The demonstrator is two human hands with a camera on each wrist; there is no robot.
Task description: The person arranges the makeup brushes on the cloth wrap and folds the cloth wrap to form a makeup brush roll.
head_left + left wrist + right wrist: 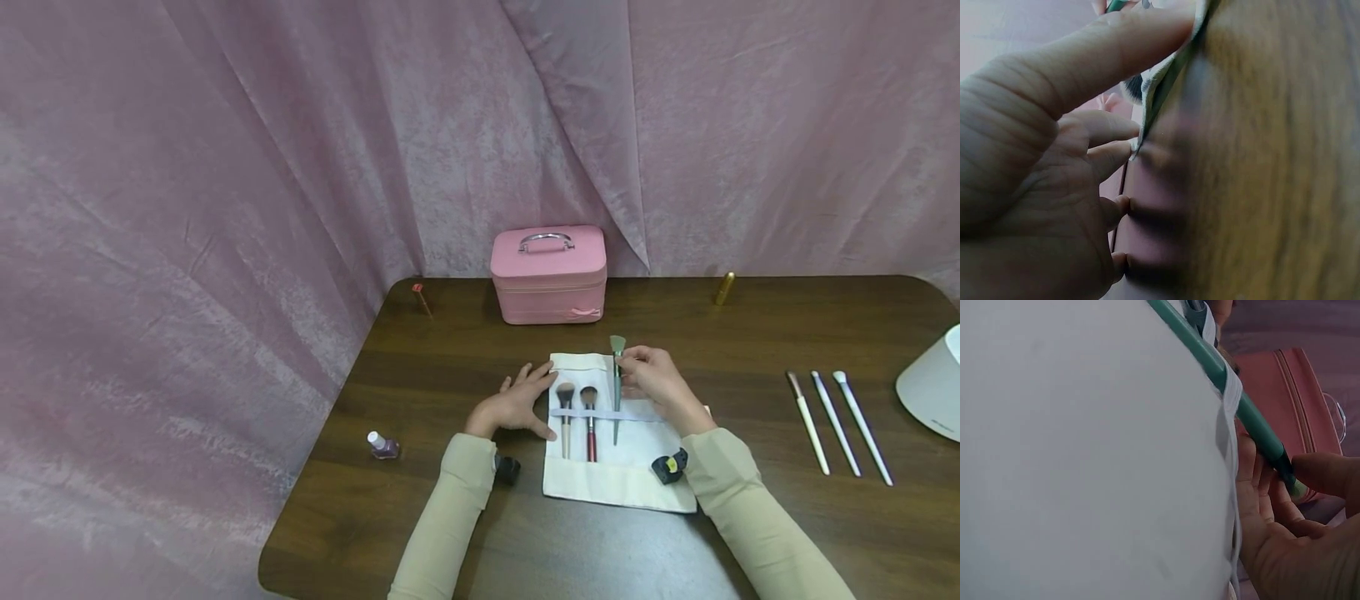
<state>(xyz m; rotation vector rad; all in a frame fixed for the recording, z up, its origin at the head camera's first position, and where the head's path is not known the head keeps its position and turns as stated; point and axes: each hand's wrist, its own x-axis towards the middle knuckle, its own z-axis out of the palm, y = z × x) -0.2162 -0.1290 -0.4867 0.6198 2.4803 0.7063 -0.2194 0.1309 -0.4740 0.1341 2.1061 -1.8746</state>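
Your right hand (660, 383) at one o'clock on white brush roll (648, 450): grip pinching green brush (617, 393) near bristles, handle under elastic band (641, 416), tip short of bottom fold (600, 481). Your left hand (516, 407) at ten o'clock, grip spread, touching roll's edge. To do this well, press edge flat with left; guide handle straight toward six o'clock, beside red-handled brush (591, 437); ease gently so elastic doesn't bunch; spare bristles.
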